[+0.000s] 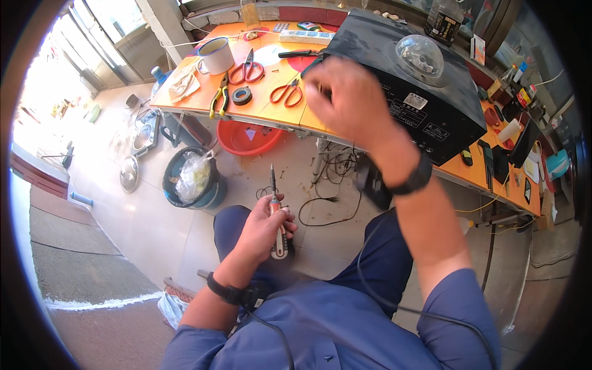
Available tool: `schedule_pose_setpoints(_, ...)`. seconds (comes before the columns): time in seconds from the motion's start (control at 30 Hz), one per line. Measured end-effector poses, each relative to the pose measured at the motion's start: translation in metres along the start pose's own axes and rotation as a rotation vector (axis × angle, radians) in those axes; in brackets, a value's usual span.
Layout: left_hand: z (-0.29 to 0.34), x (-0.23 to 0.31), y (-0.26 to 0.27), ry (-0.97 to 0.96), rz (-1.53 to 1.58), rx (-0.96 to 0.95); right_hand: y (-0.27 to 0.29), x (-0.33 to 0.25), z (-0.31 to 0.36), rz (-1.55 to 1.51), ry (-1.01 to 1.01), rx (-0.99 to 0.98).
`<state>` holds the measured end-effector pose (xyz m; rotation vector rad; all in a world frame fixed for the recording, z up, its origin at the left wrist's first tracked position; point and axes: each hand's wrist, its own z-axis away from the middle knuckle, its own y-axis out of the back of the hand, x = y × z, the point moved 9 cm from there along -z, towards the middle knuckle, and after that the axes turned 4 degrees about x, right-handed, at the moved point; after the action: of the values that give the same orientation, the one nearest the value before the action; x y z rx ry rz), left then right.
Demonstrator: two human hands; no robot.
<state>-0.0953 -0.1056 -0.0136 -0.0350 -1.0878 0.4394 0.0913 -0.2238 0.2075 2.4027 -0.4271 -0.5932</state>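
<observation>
My left hand [266,227] is closed around a screwdriver [279,245] with a pale and red handle, its shaft pointing up and away from me above my lap. Raised over the table's front edge is my right hand [350,102], slightly blurred, with curled fingers. What they hold, if anything, cannot be made out. That hand covers part of the near left corner of a large black metal box [376,46]. On the box's top sits a clear round dish [420,57] with small parts inside. Left of the right hand lie small red-handled scissors [287,95].
The orange table [265,110] also bears larger red scissors [248,71], yellow-handled pliers [220,95], black tape [242,95], a white mug [216,55] and a power strip [306,37]. Below are a red basin [250,148], a bin [213,192] and loose cables [339,166].
</observation>
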Motion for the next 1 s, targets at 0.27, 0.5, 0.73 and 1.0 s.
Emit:
schedule_pose_setpoints(0.27, 0.017, 0.052, -0.055, -0.266, -0.399, -0.083, -0.094, -0.009, 0.166, -1.112, -1.009, -0.378)
schedule_pose_setpoints(0.5, 0.023, 0.087, -0.069, -0.405, -0.441, -0.059, -0.08, -0.011, 0.133, -1.239, -0.842, -0.201)
schedule_pose_setpoints(0.73, 0.021, 0.117, -0.064, -0.549, -0.546, 0.06, -0.084, 0.023, 0.088, -1.449, -0.946, 0.026)
schedule_pose_setpoints(1.0, 0.031, 0.157, -0.076, -1.093, -0.843, 0.304, -0.089, 0.039, 0.063, -1.56, -0.957, 0.1)
